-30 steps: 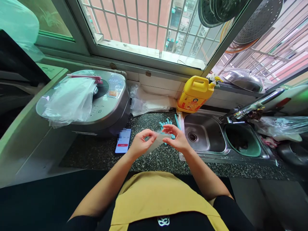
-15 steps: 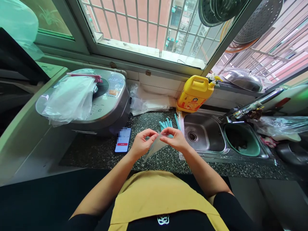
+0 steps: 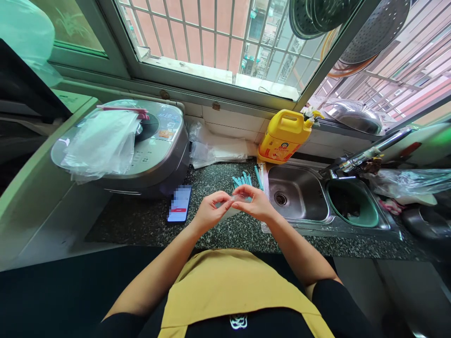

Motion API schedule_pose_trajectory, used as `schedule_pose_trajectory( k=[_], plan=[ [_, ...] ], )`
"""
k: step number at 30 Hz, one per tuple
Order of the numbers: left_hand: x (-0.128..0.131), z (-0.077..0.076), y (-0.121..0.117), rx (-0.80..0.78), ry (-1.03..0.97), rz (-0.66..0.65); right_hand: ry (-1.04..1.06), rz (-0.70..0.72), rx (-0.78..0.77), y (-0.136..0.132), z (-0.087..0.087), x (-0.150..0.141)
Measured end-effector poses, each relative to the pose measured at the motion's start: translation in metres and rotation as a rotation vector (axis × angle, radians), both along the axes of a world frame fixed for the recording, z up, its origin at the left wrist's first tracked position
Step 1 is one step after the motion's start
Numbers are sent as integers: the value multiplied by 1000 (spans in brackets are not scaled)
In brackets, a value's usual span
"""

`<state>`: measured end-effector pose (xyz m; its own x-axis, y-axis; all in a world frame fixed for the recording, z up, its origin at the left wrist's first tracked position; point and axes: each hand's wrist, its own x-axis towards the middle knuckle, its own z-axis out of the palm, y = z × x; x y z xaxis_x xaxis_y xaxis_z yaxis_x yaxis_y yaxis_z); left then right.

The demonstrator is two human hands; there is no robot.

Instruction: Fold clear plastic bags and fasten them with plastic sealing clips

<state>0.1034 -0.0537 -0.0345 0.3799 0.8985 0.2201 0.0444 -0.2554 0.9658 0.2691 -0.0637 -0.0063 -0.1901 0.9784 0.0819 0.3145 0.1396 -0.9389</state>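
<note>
A thin, clear plastic bag (image 3: pixel 230 212) hangs between my hands above the dark speckled counter (image 3: pixel 141 220). My left hand (image 3: pixel 210 210) pinches its upper edge from the left, thumb against fingertips. From the right, my right hand (image 3: pixel 255 203) pinches the same edge, so the fingertips of both hands almost meet. Most of the bag is hidden behind the fingers. Just beyond my hands lie several teal sealing clips (image 3: pixel 243 179), with another teal clip (image 3: pixel 259 177) apart from them by the sink.
A phone (image 3: pixel 179 204) lies left of my hands. Behind it stands a rice cooker (image 3: pixel 158 162) with plastic bags (image 3: pixel 102 145) on its lid. More bags (image 3: pixel 220 150) lie along the wall. A yellow jug (image 3: pixel 282 138) stands behind the steel sink (image 3: pixel 299 188); a green basin (image 3: pixel 369 213) sits in its right side.
The bag's lower part, which hung down towards me on the left, has been drawn up and shows less. Both hands keep their pinch in nearly the same place.
</note>
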Motion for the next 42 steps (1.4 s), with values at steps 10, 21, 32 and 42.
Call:
schedule_pose_trajectory(
  k=[10,21,32,42],
  plan=[
    [-2,3,-5,-33,0,2,-16,16,-13,-3,2,1],
    [-6,-2,-8,-317,-173,141,60,-128,-40,-11,-19,14],
    [-1,-7,4,-480,-413,220,164,-124,-158,-24,-73,-11],
    [2,-6,9,-562,-481,292,-23,-100,-10,-59,-120,-10]
  ],
)
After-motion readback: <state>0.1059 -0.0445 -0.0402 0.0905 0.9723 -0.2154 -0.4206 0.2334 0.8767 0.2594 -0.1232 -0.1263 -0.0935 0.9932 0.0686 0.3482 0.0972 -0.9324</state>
